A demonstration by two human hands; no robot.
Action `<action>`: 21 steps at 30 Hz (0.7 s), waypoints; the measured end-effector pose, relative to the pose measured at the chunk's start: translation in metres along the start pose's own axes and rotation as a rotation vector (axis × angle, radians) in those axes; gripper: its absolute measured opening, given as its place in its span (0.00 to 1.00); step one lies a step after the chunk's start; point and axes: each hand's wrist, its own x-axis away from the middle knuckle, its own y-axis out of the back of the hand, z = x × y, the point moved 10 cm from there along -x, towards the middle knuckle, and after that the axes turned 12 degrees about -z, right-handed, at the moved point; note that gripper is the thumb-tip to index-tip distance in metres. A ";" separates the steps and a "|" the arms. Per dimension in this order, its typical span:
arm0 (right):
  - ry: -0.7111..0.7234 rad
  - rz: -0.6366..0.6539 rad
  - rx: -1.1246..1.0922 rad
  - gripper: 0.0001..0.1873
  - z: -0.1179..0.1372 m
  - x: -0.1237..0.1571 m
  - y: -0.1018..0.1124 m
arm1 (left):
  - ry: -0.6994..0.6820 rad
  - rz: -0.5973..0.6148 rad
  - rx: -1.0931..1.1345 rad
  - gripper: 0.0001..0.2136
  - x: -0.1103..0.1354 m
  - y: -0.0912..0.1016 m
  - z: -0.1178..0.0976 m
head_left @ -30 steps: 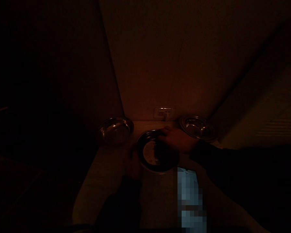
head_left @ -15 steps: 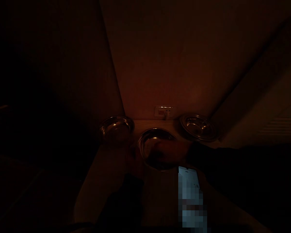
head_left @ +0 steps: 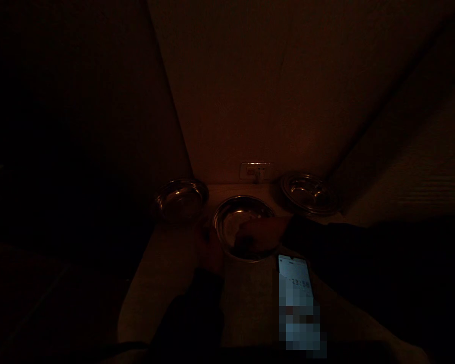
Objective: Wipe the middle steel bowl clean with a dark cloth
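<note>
The scene is very dark. A round steel plate (head_left: 231,212) lies in the middle of a pale counter (head_left: 163,283). My right hand (head_left: 260,233) rests over the near right part of that plate, fingers pointing left; their pose is too dim to read. My left hand (head_left: 211,248) sits at the plate's near left rim, and its fingers are lost in shadow. Both of my sleeves are dark.
Two more steel plates stand at the back, one at the left (head_left: 181,197) and one at the right (head_left: 309,192). A wall socket (head_left: 256,171) is between them. A lit phone (head_left: 298,298) lies on the counter near me. Walls close in behind and at both sides.
My right hand has drawn back from the plate's far rim to its near right part. The view has shifted slightly.
</note>
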 end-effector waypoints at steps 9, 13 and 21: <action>-0.243 -0.235 0.141 0.19 -0.026 -0.024 0.015 | 0.041 0.055 0.011 0.15 0.006 -0.008 -0.002; -0.098 -0.109 -0.039 0.17 -0.011 -0.023 0.004 | 0.044 0.064 0.006 0.15 0.007 -0.008 -0.005; -0.189 -0.127 -0.156 0.20 -0.047 0.005 0.036 | 0.052 0.099 -0.001 0.16 0.004 -0.012 0.000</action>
